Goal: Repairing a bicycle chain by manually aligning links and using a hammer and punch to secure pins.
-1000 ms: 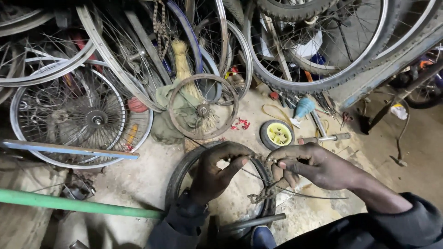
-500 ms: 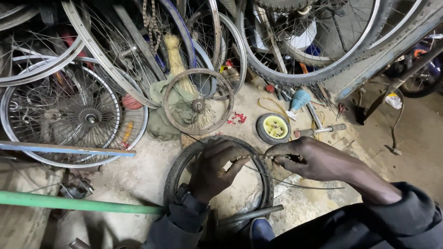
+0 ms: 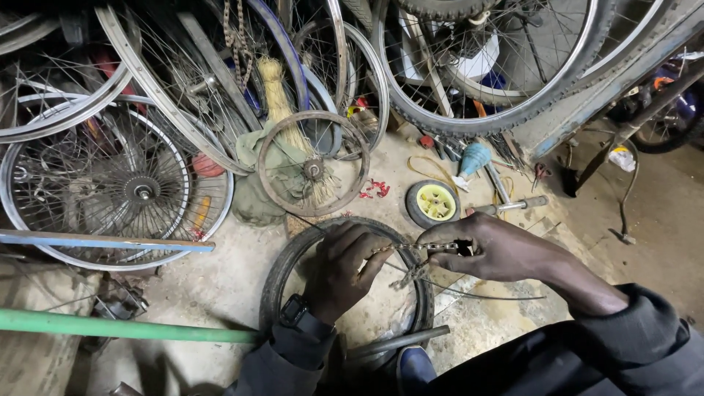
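My left hand and my right hand hold a short length of rusty bicycle chain stretched between them. The right hand also pinches a small dark tool at the chain's right end. A loop of the chain hangs down between the hands. Both hands hover above a small black tyre lying flat on the concrete floor. A black watch sits on my left wrist. A thin wire runs along the floor under the right hand.
Spoked bicycle wheels and rims lean in a pile at the back. A rusty small wheel stands by a straw broom. A small yellow-hubbed wheel and a bolt lie behind my hands. A green pipe crosses lower left.
Both hands have stayed over the tyre, the right hand shifting slightly left and the chain pulled straighter between them. The view has tilted a little.
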